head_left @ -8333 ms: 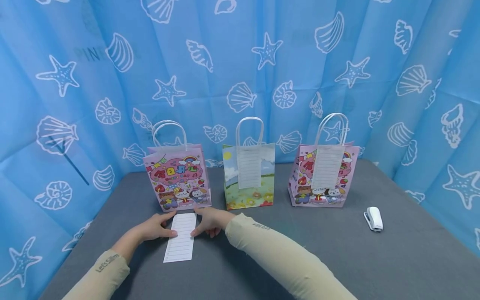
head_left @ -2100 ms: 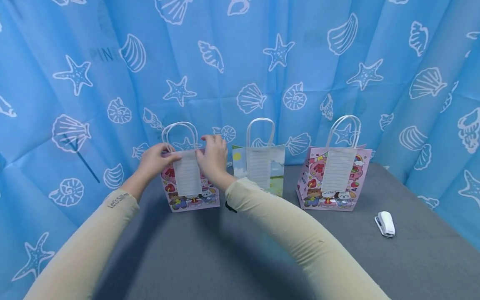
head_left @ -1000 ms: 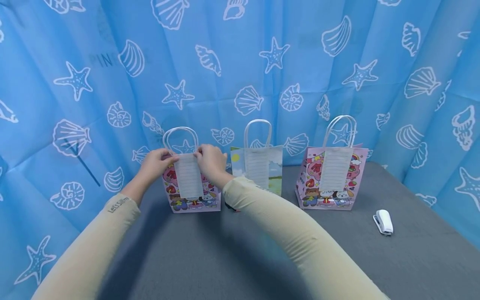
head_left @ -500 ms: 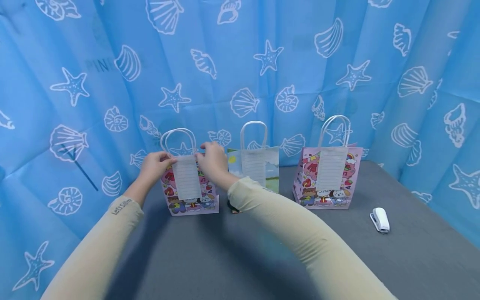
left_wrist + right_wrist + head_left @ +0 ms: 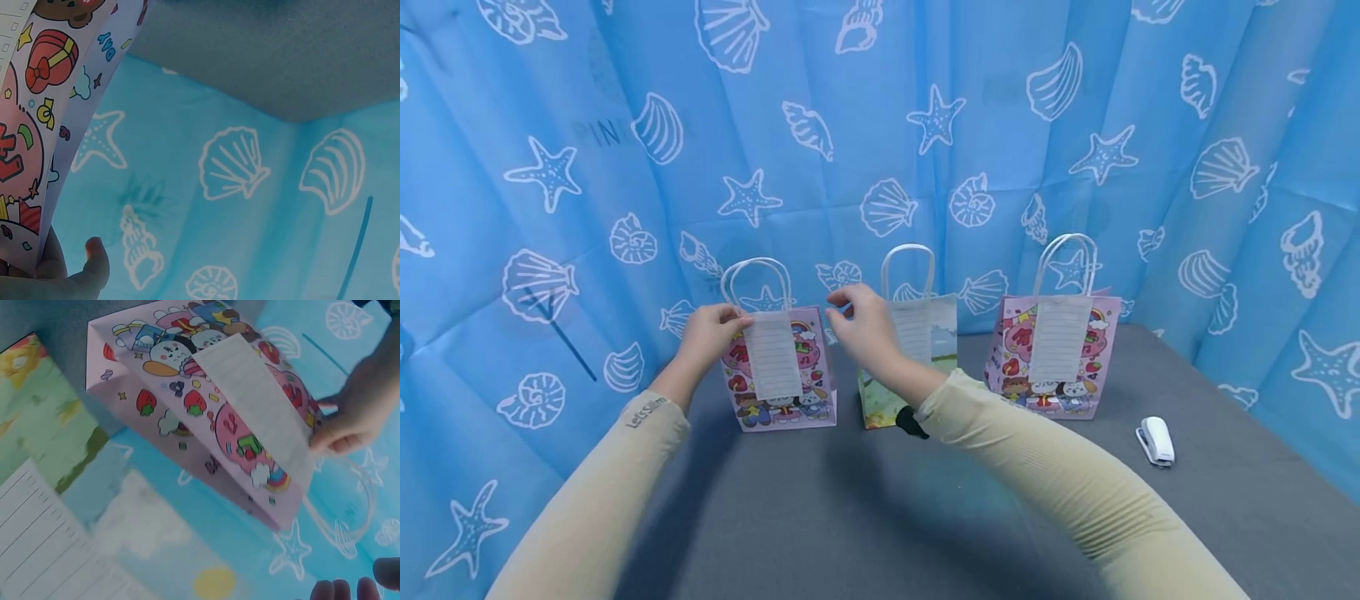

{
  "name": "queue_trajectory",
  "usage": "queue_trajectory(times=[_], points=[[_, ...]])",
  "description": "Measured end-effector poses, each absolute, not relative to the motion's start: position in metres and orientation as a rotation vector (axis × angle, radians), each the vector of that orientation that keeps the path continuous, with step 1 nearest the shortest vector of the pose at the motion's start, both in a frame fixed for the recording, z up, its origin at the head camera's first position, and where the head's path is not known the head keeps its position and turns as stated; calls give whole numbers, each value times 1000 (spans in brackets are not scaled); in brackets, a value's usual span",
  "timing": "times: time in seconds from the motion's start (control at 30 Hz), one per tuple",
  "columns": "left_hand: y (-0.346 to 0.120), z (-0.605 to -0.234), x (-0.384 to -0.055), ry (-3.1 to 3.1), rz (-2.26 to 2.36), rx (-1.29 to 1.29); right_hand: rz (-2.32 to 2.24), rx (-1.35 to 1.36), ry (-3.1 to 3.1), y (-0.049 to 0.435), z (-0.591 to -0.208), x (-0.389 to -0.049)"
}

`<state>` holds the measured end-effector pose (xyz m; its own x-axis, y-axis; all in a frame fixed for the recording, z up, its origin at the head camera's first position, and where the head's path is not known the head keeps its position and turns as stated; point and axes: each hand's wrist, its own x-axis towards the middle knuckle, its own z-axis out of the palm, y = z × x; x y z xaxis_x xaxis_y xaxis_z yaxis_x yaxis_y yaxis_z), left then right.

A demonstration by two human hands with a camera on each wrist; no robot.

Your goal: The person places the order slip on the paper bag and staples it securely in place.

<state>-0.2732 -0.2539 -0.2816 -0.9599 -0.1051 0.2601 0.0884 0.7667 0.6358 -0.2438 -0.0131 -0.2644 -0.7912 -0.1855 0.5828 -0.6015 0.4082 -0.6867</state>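
A pink cartoon-printed paper gift bag [image 5: 811,358] with white handles stands at the left of the table. A white ruled checklist slip [image 5: 772,358] lies flat against its front, just below the handle. My left hand [image 5: 706,332] pinches the top left corner of slip and bag rim together; its thumb is in front. In the right wrist view the same left hand [image 5: 353,419] grips that edge. Apart from the bag, my right hand [image 5: 867,329] hovers in front of the middle bag, fingers loosely bent, holding nothing.
The middle landscape-printed gift bag [image 5: 880,404] bears a ruled slip [image 5: 912,329], partly hidden by my right arm. Farther right stands another pink gift bag [image 5: 1099,371] with a slip [image 5: 1060,342]. A white stapler [image 5: 1156,440] lies on the grey table [image 5: 790,517]; a blue shell-patterned curtain [image 5: 865,125] hangs behind.
The slip went from the table up to the left bag's front, held by both hands. My right hand has since let go and moved right; my left hand keeps its pinch.
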Motion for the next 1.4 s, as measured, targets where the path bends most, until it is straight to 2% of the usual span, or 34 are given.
queue_trajectory(times=[0.3, 0.7, 1.4], points=[[-252, -281, -275, -2683, -972, 44, 1346, 687, -2198, 31, -254, -237], [-250, -281, -277, -2665, -985, 52, 1360, 541, -2240, 92, -256, -230], [-252, -283, -274, -2673, -1013, 54, 1349, 421, -2257, 149, -259, -223]])
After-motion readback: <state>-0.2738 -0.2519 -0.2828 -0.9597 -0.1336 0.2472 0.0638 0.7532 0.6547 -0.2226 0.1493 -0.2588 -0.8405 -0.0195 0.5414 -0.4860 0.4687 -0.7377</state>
